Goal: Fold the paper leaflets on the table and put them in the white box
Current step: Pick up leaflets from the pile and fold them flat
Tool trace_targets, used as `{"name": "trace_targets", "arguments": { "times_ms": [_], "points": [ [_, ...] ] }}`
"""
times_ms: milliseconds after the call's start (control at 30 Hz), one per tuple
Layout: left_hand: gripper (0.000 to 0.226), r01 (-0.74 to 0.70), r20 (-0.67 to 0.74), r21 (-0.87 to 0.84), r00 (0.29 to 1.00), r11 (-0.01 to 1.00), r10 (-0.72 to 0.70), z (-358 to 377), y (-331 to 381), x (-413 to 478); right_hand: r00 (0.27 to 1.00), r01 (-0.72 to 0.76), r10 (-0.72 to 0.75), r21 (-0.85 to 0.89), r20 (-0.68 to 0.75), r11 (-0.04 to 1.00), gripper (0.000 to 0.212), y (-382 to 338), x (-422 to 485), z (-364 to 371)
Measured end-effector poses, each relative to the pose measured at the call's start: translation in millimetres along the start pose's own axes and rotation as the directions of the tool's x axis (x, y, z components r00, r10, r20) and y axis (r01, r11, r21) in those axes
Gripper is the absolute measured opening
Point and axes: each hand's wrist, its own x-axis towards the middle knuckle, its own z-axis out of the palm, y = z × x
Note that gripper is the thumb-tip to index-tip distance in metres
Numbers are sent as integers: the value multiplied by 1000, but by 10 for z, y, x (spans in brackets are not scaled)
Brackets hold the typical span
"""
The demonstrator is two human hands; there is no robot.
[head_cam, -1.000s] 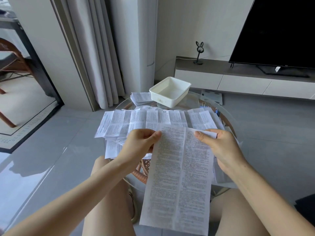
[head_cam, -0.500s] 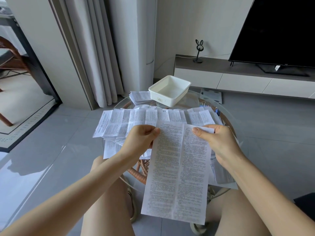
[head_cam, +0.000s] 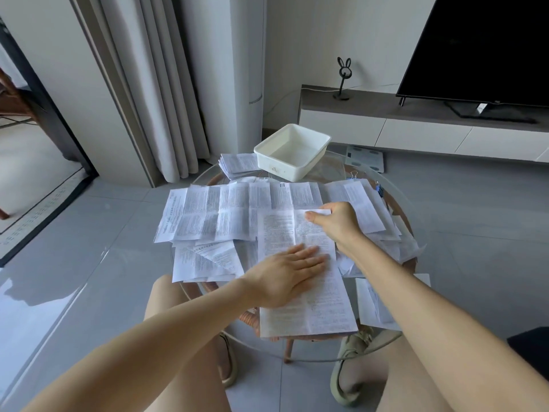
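Note:
A long printed leaflet (head_cam: 323, 304) lies flat on the round glass table (head_cam: 407, 209), its near end reaching the table's front edge. My left hand (head_cam: 286, 272) presses flat on its middle with straight fingers. My right hand (head_cam: 335, 223) pinches the leaflet's far right corner between thumb and fingers. Several more unfolded leaflets (head_cam: 225, 215) are spread across the table behind and beside it. The white box (head_cam: 292, 151) stands at the table's far side, and I see nothing inside it.
A small stack of folded leaflets (head_cam: 237, 163) sits left of the box. Binder clips (head_cam: 353, 174) lie at the far right of the table. My knees and shoes show under the glass. A low TV cabinet (head_cam: 416, 126) and television stand behind; curtains hang at left.
The leaflet, held up by both hands before, now lies on the table. My left hand let go of its top edge and moved down to press flat on its middle.

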Motion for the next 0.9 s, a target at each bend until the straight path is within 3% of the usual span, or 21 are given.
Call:
{"name": "trace_targets", "arguments": {
  "times_ms": [200, 333, 467, 600, 700, 900],
  "points": [
    [52, -98, 146, 178, 987, 979, 72, 19, 127, -93, 1000, -2, 4, -90, 15, 996, 57, 27, 122, 58],
    [48, -213, 227, 197, 960, 957, 167, 24, 335, -200, 1000, -8, 10, -118, 17, 993, 57, 59, 153, 83],
    [47, -249, 215, 184, 954, 951, 208, 50, 407, -259, 1000, -23, 25, -125, 10, 992, 58, 72, 152, 101],
    [46, -222, 170, 167, 966, 961, 193, 65, 400, -267, 1000, -18, 19, -140, 13, 990, 41, 104, 175, 112],
    [45, -184, 127, 141, 978, 973, 167, 85, 433, -300, 1000, -1, 3, -152, 17, 988, 48, 131, 202, 129],
    [46, -124, 44, 71, 992, 990, 122, 125, 535, -407, 1000, -2, 8, -193, 28, 981, 29, 218, 291, 163]
  ]
}}
